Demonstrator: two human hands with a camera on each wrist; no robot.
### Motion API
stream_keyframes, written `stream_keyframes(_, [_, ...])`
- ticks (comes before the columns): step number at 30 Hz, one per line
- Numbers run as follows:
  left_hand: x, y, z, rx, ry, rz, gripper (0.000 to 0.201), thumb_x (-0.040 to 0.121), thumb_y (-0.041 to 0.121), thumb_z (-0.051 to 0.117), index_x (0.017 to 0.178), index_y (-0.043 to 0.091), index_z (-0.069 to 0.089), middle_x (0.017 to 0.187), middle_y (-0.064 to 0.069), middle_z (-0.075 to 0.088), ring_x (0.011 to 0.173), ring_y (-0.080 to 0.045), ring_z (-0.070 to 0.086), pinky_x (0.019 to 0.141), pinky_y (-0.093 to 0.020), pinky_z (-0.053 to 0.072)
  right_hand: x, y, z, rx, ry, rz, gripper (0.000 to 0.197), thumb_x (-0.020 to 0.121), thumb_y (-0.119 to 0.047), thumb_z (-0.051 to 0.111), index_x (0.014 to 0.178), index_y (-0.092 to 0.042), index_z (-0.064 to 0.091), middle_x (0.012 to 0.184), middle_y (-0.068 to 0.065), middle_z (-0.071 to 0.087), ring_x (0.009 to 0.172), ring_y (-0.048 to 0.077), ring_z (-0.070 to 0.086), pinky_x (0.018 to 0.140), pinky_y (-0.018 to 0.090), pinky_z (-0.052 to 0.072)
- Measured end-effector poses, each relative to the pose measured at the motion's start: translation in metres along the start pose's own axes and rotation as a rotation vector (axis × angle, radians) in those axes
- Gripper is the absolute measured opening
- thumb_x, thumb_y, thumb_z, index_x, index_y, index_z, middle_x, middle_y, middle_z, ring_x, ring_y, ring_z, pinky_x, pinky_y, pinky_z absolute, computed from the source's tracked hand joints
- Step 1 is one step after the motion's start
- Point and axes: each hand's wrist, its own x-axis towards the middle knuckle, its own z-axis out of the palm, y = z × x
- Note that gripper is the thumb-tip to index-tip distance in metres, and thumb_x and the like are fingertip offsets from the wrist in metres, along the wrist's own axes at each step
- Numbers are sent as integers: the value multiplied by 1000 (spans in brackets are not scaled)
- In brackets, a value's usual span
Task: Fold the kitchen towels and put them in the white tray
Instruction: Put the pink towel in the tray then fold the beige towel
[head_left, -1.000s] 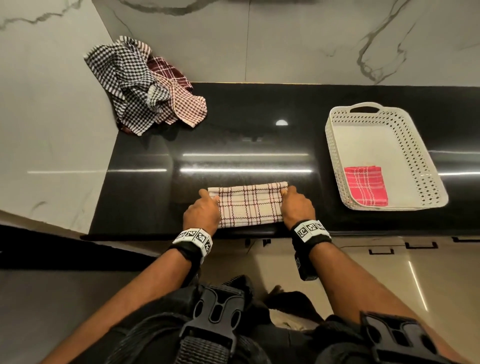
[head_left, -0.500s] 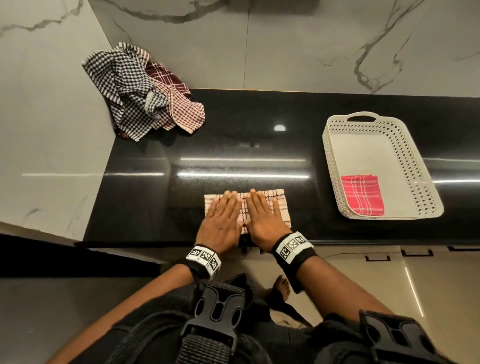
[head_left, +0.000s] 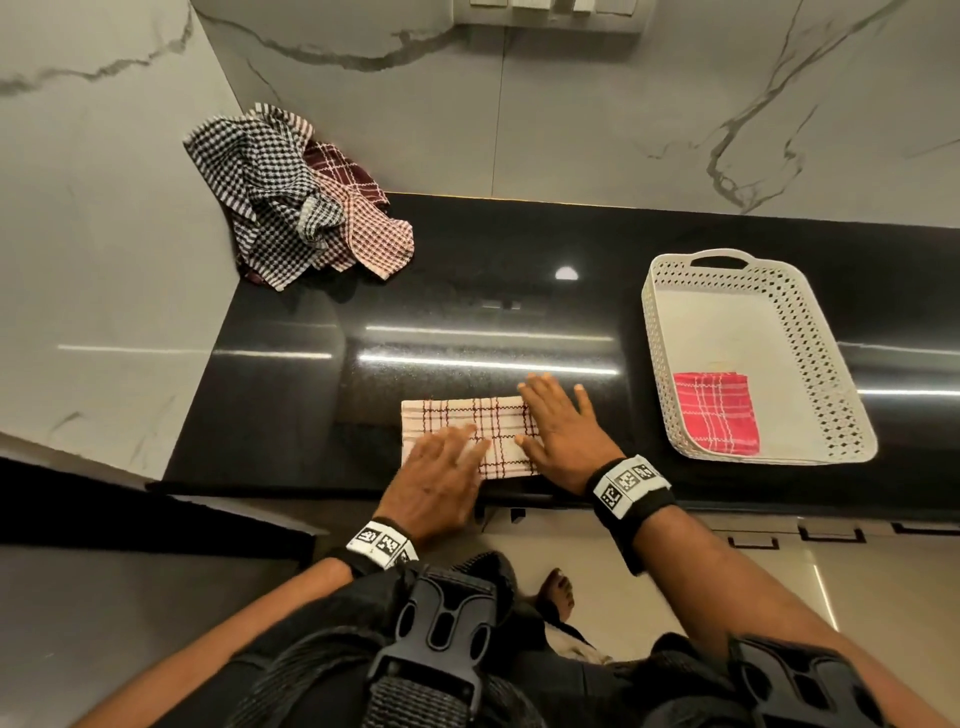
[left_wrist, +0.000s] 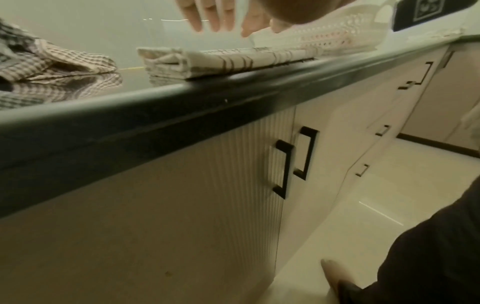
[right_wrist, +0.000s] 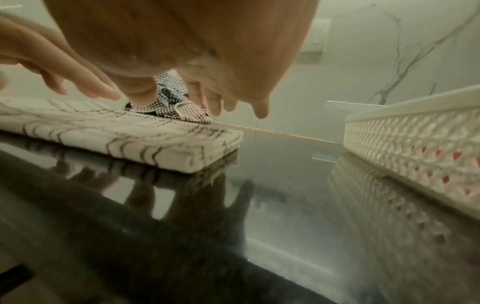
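Note:
A cream towel with dark red checks (head_left: 457, 421) (left_wrist: 221, 59) (right_wrist: 116, 135) lies folded into a strip at the front edge of the black counter (head_left: 467, 312). My left hand (head_left: 441, 467) hovers flat over its near left part, fingers straight. My right hand (head_left: 561, 421) is spread flat over the strip's right end, fingers reaching past it onto the counter. The white perforated tray (head_left: 810, 332) (right_wrist: 415, 131) stands to the right and holds a folded red checked towel (head_left: 716, 413) in its near left corner. A heap of unfolded checked towels (head_left: 291, 202) (left_wrist: 52, 61) lies in the back left corner.
Marble wall panels (head_left: 571, 104) rise behind and left of the counter. Below the counter edge are cabinet doors with black handles (left_wrist: 285, 166). My bare foot (head_left: 558, 592) stands on the tiled floor.
Both hands first held the strip's two ends, then pressed side by side on its middle. Now they have spread apart, the right sliding to the right end, the left lifting over the near left part.

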Motion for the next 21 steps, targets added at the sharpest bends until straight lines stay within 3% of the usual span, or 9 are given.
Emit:
stream_keyframes(2, [-2,9,0,-5,-34,124,50,95,41,41,140,21,47,141,-5,51,124,-24,51,105,-46,42,0,-3,8,-12,-27,-16,65,100,-46,40,157,-22,17,167,1,5,153,16,-5,120,56,-7])
stream_keyframes(4, [3,2,1,37,-56,65,47,94,42,39,135,23,52,138,-2,55,124,-23,54,105,-46,42,-6,0,18,-8,-8,34,61,100,-48,38,154,-24,24,164,2,15,151,21,8,120,57,5])
stream_keyframes(6, [11,-11,-4,66,-70,-34,49,92,41,35,133,23,56,139,-3,56,128,-27,53,109,-50,36,-19,1,22,-36,73,54,58,97,-51,38,149,-25,32,154,2,32,140,23,29,114,53,21])
stream_keyframes(9, [16,-27,-18,58,-195,-100,69,83,44,20,145,24,42,157,-3,36,147,-27,27,121,-52,16,-44,-18,32,-37,114,18,55,94,-56,35,141,-27,41,133,-1,46,119,21,42,102,47,32])
stream_keyframes(12, [4,-33,-18,38,-289,-19,83,79,48,14,156,18,18,166,-4,7,153,-23,2,124,-48,2,-58,-31,40,5,115,-35,62,92,-62,38,144,-27,39,138,-3,43,126,19,39,106,45,30])
stream_keyframes(14, [-11,-34,-10,31,-272,70,83,82,40,34,158,16,9,166,-6,0,153,-21,-2,124,-45,2,-55,-27,43,17,141,-99,79,88,-64,48,152,-23,28,156,1,28,144,21,25,118,50,20])
stream_keyframes(16, [-23,-33,0,39,-294,79,95,79,33,53,158,15,2,165,-6,-7,152,-20,-5,124,-44,1,-45,-21,46,-29,52,-163,99,84,-64,57,158,-20,8,166,0,3,152,18,-1,122,51,1])
stream_keyframes(18, [-23,-31,5,43,-261,65,100,78,29,63,157,17,3,165,-6,-1,152,-20,2,124,-44,6,-34,-14,50,-96,-34,-194,107,83,-59,63,158,-21,-4,165,-2,-10,151,15,-13,121,51,-6])
stream_keyframes(21, [-19,-30,7,11,-181,49,96,74,29,74,152,18,20,161,-6,26,147,-23,29,120,-46,24,-26,-8,55,-110,-1,-195,102,83,-47,68,158,-22,3,167,-1,-2,152,16,-4,122,52,-2])
